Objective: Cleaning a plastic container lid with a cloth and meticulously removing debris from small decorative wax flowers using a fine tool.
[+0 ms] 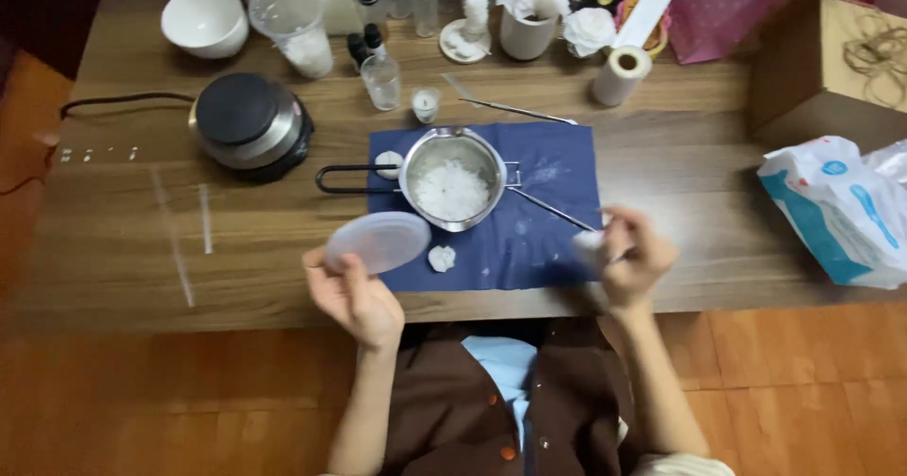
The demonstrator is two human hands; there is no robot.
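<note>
Because the right hand [635,254] is blurred at the near table edge, we cannot make out cleanly what it grips: its fingers are curled shut around a pale, roundish white lump [588,246], and a thin metal tool [553,211] seems to run from that fist up and left toward the pot, though where its end sits inside the hand is hidden. Our left hand [354,297] is held palm up, thumb and fingers pinching the lower rim of a translucent round lid [378,242]; the lid is tilted, its flat face turned toward us and its wide axis running left to right, just over the near left corner of the blue cloth [548,240]. A small white lump [441,258] lies on the cloth just beside the lid. Farther in, a steel pot [452,189] holding white flakes stands on the cloth, its black wire handle [354,178] pointing left along the wooden table [123,249]. Beyond it to the left sits a black hot plate [250,122]. At the far edge we see a white bowl [204,20], a clear measuring cup [295,25] and a paper roll [621,75]; the bottles there are cut off by the frame.
</note>
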